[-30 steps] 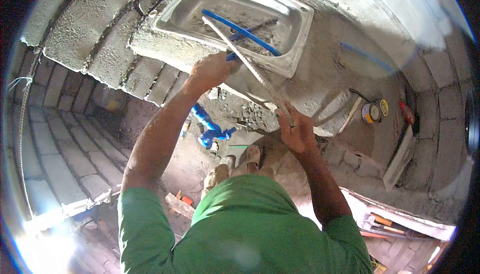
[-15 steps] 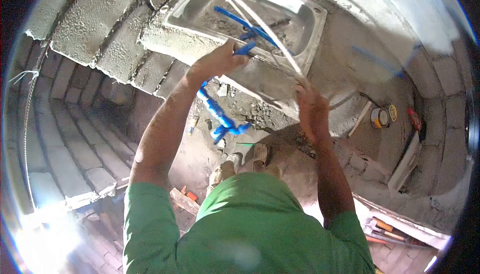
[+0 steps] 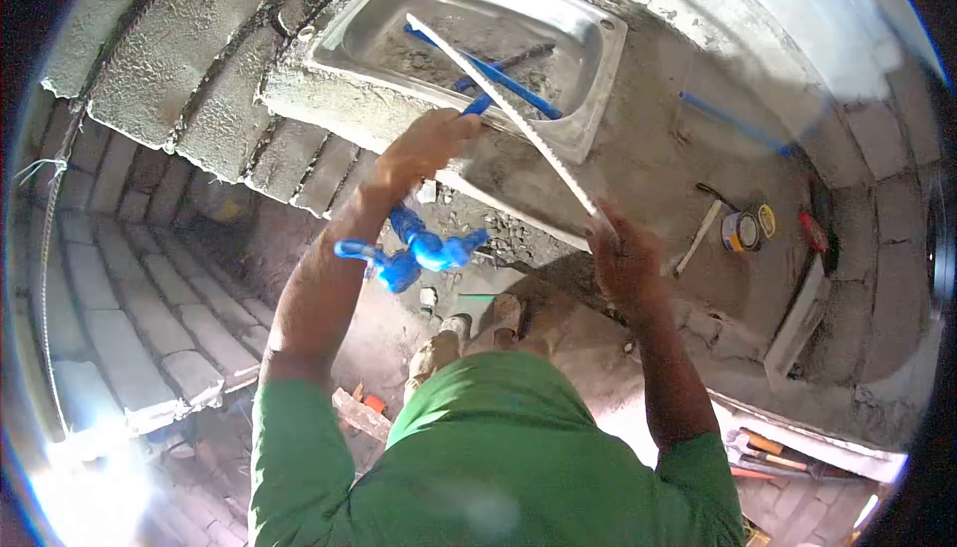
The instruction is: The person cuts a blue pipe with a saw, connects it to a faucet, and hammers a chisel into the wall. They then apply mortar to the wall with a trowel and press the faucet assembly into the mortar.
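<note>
**Both hands full at the sink: blue pipe left, pale rod right**

Head view: I've got my left hand (image 3: 429, 146) closed around a blue pipe (image 3: 478, 104), its end poking out past the fingers toward the near rim of the metal sink (image 3: 591, 118). Blue fittings (image 3: 424, 248) hang below that hand, beside the forearm; the hand and arm hide the stretch in between, so I can't tell whether pipe and fittings are one piece. My right hand (image 3: 626, 260) is closed on the lower end of a long pale rod (image 3: 508, 108). It's blurred, so I can't make out how each finger sits. The rod slants up and left from there, across the near rim and over the basin, tip above the sink. From here I can't tell if it touches anything in there.

Inside the sink: a loose blue length (image 3: 528, 95) and a dark rod (image 3: 528, 53) crossing near it, on a dirty bottom. Right of the sink, another blue length (image 3: 733, 122) lies on the grey counter (image 3: 668, 163). Further along I see a wooden-handled tool (image 3: 700, 236), a small can (image 3: 741, 232) with a yellow ring (image 3: 767, 220) just beside it, a red tool (image 3: 813, 232) and a flat board (image 3: 797, 326) leaning at a slant.
</note>
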### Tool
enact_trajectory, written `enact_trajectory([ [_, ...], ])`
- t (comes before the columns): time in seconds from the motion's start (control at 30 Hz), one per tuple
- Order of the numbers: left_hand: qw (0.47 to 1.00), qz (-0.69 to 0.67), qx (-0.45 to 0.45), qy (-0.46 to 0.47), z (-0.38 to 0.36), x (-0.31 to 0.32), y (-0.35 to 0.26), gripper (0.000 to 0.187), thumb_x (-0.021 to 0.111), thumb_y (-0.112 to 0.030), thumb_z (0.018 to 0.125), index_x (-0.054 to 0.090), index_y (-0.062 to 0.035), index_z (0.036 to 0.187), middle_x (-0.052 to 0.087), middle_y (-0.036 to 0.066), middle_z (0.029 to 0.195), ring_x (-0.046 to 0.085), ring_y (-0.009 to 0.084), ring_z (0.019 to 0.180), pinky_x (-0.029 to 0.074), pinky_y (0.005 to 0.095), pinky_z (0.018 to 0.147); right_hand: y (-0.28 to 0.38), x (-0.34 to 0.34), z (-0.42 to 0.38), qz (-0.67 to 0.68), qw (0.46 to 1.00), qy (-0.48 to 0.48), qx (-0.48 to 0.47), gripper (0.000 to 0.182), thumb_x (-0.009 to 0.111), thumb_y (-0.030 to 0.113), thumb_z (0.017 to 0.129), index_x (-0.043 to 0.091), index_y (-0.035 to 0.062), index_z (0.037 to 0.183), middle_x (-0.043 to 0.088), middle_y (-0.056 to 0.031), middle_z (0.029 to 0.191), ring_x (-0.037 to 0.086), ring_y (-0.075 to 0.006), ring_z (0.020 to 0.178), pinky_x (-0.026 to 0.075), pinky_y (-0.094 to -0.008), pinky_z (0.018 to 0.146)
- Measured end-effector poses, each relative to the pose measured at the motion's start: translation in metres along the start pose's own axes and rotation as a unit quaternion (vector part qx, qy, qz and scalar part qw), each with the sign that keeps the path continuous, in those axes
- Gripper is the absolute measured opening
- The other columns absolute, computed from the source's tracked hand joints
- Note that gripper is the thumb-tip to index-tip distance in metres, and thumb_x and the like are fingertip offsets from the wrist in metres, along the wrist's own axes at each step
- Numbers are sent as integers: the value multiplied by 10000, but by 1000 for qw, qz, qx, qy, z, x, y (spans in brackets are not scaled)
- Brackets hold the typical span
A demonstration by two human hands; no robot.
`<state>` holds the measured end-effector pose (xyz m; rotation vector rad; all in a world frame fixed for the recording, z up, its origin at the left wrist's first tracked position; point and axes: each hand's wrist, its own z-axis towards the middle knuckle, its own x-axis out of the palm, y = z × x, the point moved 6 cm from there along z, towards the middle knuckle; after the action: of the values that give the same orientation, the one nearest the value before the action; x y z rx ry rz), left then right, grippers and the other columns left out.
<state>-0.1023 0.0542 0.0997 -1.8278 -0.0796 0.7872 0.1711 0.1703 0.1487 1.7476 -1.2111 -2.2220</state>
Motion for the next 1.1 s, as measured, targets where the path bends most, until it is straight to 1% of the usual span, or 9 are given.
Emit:
enact_trajectory([
  [0.03,989,146,28,-1,10,-4,-1,447,482,-380,965,610,45,915,587,131,656,636,235,617,491,369,548,-1,4,-1,-1,1000,-1,-1,409,636,263,912,594,146,1301,690,-200,877,670,-323,715,524,-415,686],
  [0.13,989,130,-55,41,24,-6,9,452,485,-380,964,585,51,874,558,126,622,617,252,539,486,415,506,-6,19,-3,108,993,-51,17,361,615,214,948,596,65,1276,645,-156,667,625,-245,554,501,-346,580],
  [0.27,981,162,-79,70,29,-6,15,426,460,-356,979,577,36,860,525,105,590,532,232,445,431,387,421,-6,21,-6,120,992,-23,24,359,602,222,957,595,28,1259,637,-158,673,635,-235,586,500,-358,592],
  [0.5,982,137,-23,128,29,-2,18,423,443,-386,979,531,-41,752,473,53,541,480,184,420,396,371,401,-1,35,37,58,997,-50,-10,368,570,252,966,601,-30,1201,665,-276,853,675,-408,765,519,-452,669],
  [0.57,992,70,-36,98,29,-3,30,434,454,-404,967,511,-51,720,452,42,520,461,179,402,389,363,396,24,11,13,38,974,-146,-170,370,565,251,970,600,-33,1204,667,-273,858,685,-385,764,527,-436,686],
  [0.6,991,77,-43,96,30,-3,33,437,458,-407,963,507,-51,714,445,39,515,458,177,402,387,361,396,12,15,16,74,997,-22,20,341,578,196,963,597,-30,1217,677,-258,861,691,-368,770,537,-399,688],
  [0.73,989,112,-28,95,36,-1,30,458,457,-414,958,496,-48,684,431,30,500,453,176,402,381,361,398,14,13,-5,103,993,18,53,331,602,120,942,583,-9,1246,694,-219,866,690,-337,767,548,-364,670],
  [0.83,985,147,-36,81,36,-4,34,455,463,-407,955,506,-45,682,434,33,499,452,172,399,380,359,394,14,29,4,53,986,-56,-149,334,577,181,963,589,7,1247,688,-240,877,692,-356,796,549,-396,688],
  [1.1,993,-3,-49,107,20,-6,21,392,490,-392,954,544,-91,708,424,-10,527,410,111,409,333,306,363,8,33,26,82,995,-37,-47,405,521,339,983,598,20,1221,670,-257,856,665,-431,792,537,-482,703],
])
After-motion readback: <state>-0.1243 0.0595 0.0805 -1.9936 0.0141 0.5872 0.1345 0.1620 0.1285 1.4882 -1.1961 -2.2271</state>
